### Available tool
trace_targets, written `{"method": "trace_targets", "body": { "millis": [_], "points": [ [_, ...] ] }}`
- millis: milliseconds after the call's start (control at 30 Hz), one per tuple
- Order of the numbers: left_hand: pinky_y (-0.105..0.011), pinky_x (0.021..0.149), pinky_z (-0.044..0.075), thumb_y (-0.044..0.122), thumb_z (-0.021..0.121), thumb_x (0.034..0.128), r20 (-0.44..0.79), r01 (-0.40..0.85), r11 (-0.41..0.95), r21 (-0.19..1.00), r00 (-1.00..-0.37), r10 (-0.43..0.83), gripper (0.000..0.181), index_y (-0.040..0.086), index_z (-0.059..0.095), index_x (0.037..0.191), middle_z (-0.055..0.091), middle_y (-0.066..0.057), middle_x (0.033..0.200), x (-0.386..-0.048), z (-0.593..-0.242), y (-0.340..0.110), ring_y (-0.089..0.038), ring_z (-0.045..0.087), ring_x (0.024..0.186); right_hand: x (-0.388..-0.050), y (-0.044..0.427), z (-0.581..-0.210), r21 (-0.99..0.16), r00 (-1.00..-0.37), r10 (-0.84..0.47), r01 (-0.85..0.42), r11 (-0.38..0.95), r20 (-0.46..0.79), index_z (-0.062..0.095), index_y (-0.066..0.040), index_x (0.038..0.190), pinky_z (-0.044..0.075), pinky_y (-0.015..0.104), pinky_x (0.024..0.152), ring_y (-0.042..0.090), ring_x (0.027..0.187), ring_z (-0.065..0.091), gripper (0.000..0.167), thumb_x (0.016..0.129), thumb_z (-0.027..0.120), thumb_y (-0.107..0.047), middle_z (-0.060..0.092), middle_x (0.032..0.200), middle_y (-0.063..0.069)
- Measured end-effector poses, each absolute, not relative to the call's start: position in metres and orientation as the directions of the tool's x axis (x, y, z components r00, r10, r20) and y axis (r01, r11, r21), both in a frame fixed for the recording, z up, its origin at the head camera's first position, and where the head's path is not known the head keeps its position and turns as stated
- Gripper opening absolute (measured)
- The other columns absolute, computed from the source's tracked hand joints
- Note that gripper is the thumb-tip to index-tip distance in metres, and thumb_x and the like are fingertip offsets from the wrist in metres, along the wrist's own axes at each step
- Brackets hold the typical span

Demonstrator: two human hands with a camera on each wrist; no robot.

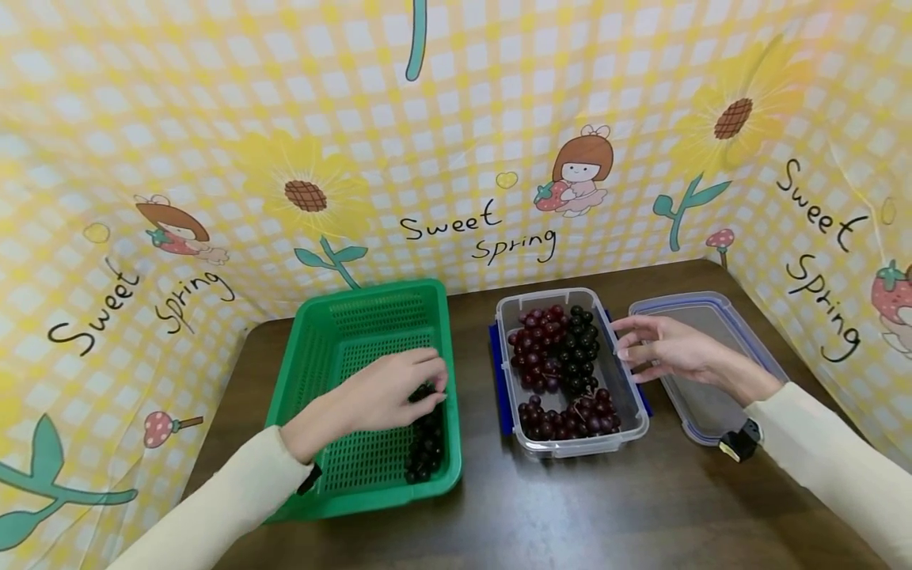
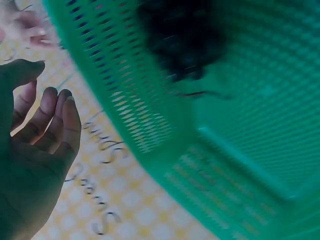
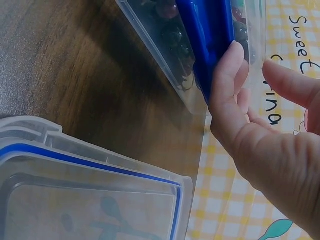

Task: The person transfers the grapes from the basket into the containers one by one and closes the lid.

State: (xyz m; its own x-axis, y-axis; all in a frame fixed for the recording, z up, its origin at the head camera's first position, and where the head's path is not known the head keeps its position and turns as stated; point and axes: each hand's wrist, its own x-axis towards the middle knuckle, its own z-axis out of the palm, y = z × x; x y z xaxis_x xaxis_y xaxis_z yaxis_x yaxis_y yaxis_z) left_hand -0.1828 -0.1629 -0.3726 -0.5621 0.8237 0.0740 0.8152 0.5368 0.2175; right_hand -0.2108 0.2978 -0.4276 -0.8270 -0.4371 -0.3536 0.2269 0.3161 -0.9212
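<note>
My left hand [image 1: 390, 389] hovers over the right side of a green plastic basket [image 1: 370, 500]. In the left wrist view its fingers are loosely bent with nothing between them, apart from a bunch of black grapes [image 2: 180, 42] inside the basket. Beside the basket stands a clear plastic container [image 1: 579, 450] holding red grapes [image 1: 533, 348], black grapes [image 1: 579, 348] and another red bunch [image 1: 587, 418] at the near end. My right hand [image 1: 666, 350] touches the container's right side, its fingers resting at the blue latch [image 3: 207, 35] with the thumb apart.
A clear lid [image 1: 716, 388] with a blue seal lies on the brown table [image 1: 499, 507], right of the container and under the right forearm. Another blue latch [image 1: 500, 380] hangs on the container's left side. Yellow checked cloth [image 1: 442, 158] stands behind and around the table.
</note>
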Motion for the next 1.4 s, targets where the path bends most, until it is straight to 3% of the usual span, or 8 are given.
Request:
{"method": "trace_targets", "body": {
  "millis": [100,200,300,500,667,833,1100,1400],
  "points": [
    [-0.021,0.069,0.045,0.024,0.071,0.1012,0.048,0.798,0.569,0.199,-0.587,0.808,0.013,0.022,0.059,0.097,0.061,0.005,0.095,-0.179,-0.386,-0.178,-0.005,0.049,0.074,-0.211,0.297,-0.428,-0.920,-0.825,-0.439,0.227,0.318,-0.355,0.028,0.001,0.161,0.063,0.041,0.088,0.015,0.100,0.066,0.071,0.102,0.066,-0.011,0.058,0.120,0.011],
    [-0.029,0.078,0.051,0.032,0.072,0.1010,-0.015,0.780,0.602,0.171,-0.609,0.793,0.017,0.019,0.063,0.107,0.063,0.001,0.106,-0.176,-0.393,-0.188,-0.009,0.054,0.086,-0.211,0.297,-0.428,-0.920,-0.826,-0.435,0.231,0.318,-0.358,0.028,0.000,0.162,0.063,0.041,0.088,0.015,0.099,0.066,0.071,0.102,0.066,-0.010,0.058,0.120,0.010],
    [-0.043,0.093,0.054,0.044,0.072,0.0997,-0.097,0.755,0.630,0.179,-0.624,0.775,0.042,0.014,0.063,0.128,0.061,-0.004,0.129,-0.175,-0.399,-0.193,-0.020,0.059,0.111,-0.211,0.297,-0.428,-0.919,-0.828,-0.432,0.231,0.320,-0.359,0.028,0.000,0.162,0.063,0.041,0.088,0.015,0.099,0.066,0.071,0.102,0.065,-0.011,0.058,0.119,0.010],
    [-0.062,0.113,0.045,0.063,0.072,0.0928,-0.276,0.690,0.690,0.218,-0.635,0.722,0.082,0.019,0.045,0.157,0.043,-0.009,0.160,-0.173,-0.410,-0.196,-0.036,0.046,0.145,-0.211,0.297,-0.428,-0.918,-0.827,-0.432,0.233,0.319,-0.360,0.028,0.001,0.162,0.063,0.041,0.088,0.015,0.099,0.066,0.071,0.102,0.065,-0.011,0.058,0.119,0.010],
    [-0.070,0.113,0.040,0.070,0.074,0.0861,-0.350,0.703,0.685,0.191,-0.603,0.717,0.095,0.022,0.038,0.159,0.033,-0.010,0.166,-0.174,-0.425,-0.194,-0.039,0.039,0.151,-0.210,0.297,-0.427,-0.917,-0.827,-0.429,0.235,0.322,-0.363,0.028,0.001,0.161,0.063,0.041,0.088,0.014,0.099,0.066,0.070,0.103,0.064,-0.010,0.058,0.119,0.010],
    [-0.072,0.114,0.036,0.070,0.079,0.0809,-0.372,0.662,0.717,0.218,-0.623,0.688,0.100,0.024,0.035,0.158,0.025,-0.012,0.169,-0.175,-0.434,-0.194,-0.040,0.032,0.154,-0.210,0.297,-0.426,-0.917,-0.828,-0.428,0.232,0.325,-0.361,0.029,0.001,0.161,0.063,0.042,0.089,0.015,0.100,0.066,0.070,0.103,0.065,-0.010,0.058,0.120,0.011],
    [-0.072,0.110,0.040,0.073,0.077,0.0813,-0.366,0.675,0.709,0.205,-0.619,0.695,0.099,0.024,0.035,0.155,0.022,-0.015,0.169,-0.178,-0.442,-0.194,-0.042,0.023,0.156,-0.210,0.297,-0.428,-0.915,-0.826,-0.429,0.232,0.331,-0.365,0.029,0.001,0.161,0.063,0.042,0.089,0.015,0.101,0.066,0.070,0.103,0.065,-0.011,0.057,0.122,0.012],
    [-0.078,0.114,0.034,0.072,0.075,0.0841,-0.397,0.600,0.746,0.290,-0.634,0.664,0.096,0.022,0.032,0.153,0.006,-0.021,0.175,-0.176,-0.449,-0.191,-0.054,-0.002,0.161,-0.211,0.298,-0.429,-0.917,-0.828,-0.431,0.223,0.331,-0.357,0.028,0.001,0.161,0.063,0.042,0.088,0.014,0.100,0.066,0.069,0.103,0.065,-0.011,0.058,0.121,0.011]
  ]
}}
